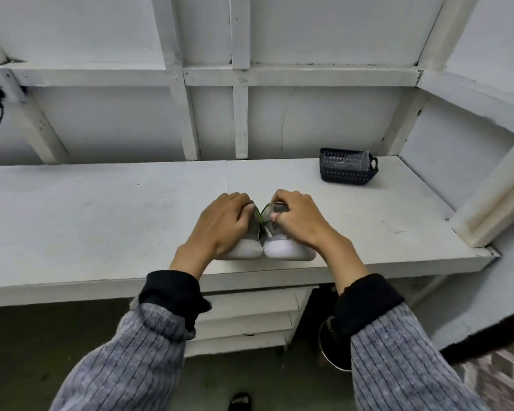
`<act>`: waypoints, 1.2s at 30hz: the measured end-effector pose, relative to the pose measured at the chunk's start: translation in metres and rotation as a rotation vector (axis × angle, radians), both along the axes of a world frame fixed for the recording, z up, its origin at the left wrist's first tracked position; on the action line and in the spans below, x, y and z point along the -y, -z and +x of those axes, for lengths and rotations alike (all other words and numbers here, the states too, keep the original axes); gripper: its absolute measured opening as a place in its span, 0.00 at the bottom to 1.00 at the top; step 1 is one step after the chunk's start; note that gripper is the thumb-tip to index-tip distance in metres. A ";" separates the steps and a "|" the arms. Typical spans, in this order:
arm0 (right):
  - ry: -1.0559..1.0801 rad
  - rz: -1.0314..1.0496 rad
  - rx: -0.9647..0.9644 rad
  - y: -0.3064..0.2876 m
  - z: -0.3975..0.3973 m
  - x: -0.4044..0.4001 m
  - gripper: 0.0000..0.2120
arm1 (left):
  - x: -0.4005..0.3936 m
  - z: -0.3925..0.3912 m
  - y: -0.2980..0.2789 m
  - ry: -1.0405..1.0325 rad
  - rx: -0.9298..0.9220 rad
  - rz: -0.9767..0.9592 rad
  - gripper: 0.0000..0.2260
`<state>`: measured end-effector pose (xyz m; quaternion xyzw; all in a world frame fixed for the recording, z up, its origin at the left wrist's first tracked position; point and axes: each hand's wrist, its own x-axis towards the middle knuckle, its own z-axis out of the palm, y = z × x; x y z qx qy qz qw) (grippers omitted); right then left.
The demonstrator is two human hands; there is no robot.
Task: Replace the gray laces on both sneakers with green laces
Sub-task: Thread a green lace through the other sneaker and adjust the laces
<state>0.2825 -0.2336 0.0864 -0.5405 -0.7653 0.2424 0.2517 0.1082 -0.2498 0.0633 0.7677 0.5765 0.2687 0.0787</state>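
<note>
**Two hands on the sneaker pair**

Sleeves lead to the bench (101,221); both sneakers (282,247) stand touching at its front edge. Left hand (220,223) and right hand (300,221) grip the soft, light uppers. Thin green lace (261,216) looks limp; pinch its tip.

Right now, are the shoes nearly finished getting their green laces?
Hard to say. Both sneakers stand side by side near the table's front edge. A bit of green lace shows between them, so green lacing has started. The left hand and right hand each grip a shoe's top and hide the eyelets, so what's left is unclear.
</note>
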 end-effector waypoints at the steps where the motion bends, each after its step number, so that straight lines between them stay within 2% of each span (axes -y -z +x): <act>1: -0.013 -0.021 -0.017 -0.007 0.003 0.017 0.06 | 0.018 0.004 -0.010 0.008 -0.004 -0.032 0.10; 4: -0.030 -0.091 -0.028 -0.024 0.008 0.054 0.06 | 0.058 0.008 -0.033 0.037 0.040 -0.133 0.15; 10: -0.084 -0.201 -0.041 -0.043 0.008 0.105 0.04 | 0.107 0.000 -0.049 0.076 0.099 -0.246 0.13; 16: -0.115 -0.377 0.001 -0.016 0.009 0.135 0.04 | 0.141 -0.001 -0.025 0.116 0.086 -0.446 0.15; 20: -0.109 -0.431 0.037 0.044 0.009 0.151 0.05 | 0.150 -0.003 0.028 0.178 0.022 -0.623 0.10; 23: -0.090 -0.389 0.095 0.106 0.009 0.160 0.06 | 0.157 -0.003 0.083 0.231 -0.012 -0.639 0.08; 28: -0.040 -0.271 0.155 0.228 0.005 0.174 0.08 | 0.170 0.001 0.225 0.164 -0.095 -0.392 0.09; 32: -0.025 -0.110 0.186 0.297 -0.005 0.168 0.08 | 0.165 -0.002 0.299 0.105 -0.131 -0.214 0.10; 36: -0.003 -0.054 0.207 0.364 -0.016 0.139 0.09 | 0.137 -0.010 0.357 0.052 -0.131 -0.204 0.11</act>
